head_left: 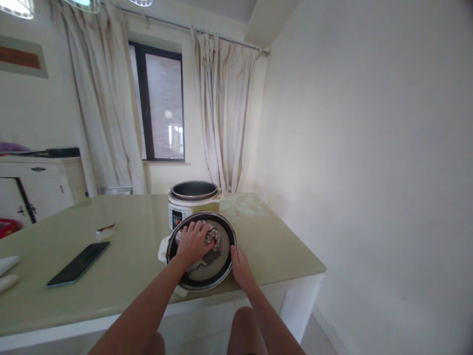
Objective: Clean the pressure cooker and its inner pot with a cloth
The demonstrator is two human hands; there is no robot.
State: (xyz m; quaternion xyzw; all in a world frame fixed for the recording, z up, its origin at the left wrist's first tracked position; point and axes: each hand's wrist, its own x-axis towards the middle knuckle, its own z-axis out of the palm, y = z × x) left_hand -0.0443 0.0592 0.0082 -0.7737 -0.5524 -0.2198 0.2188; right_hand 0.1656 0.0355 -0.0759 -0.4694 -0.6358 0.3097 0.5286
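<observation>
A round pressure cooker lid is tilted up at the table's front edge, its inner side facing me. My left hand presses a crumpled patterned cloth against the inside of the lid, fingers curled over it. On the lid's right side, my right hand grips the rim, thumb on the inner edge and the other fingers mostly hidden behind. Right behind the lid stands the white electric pressure cooker, uncovered, with a dark inner pot and a control panel partly covered by the lid.
A dark tablet lies on the green table to the left, with a small white packet behind it. White objects sit at the far left edge. A white wall rises to the right of the table.
</observation>
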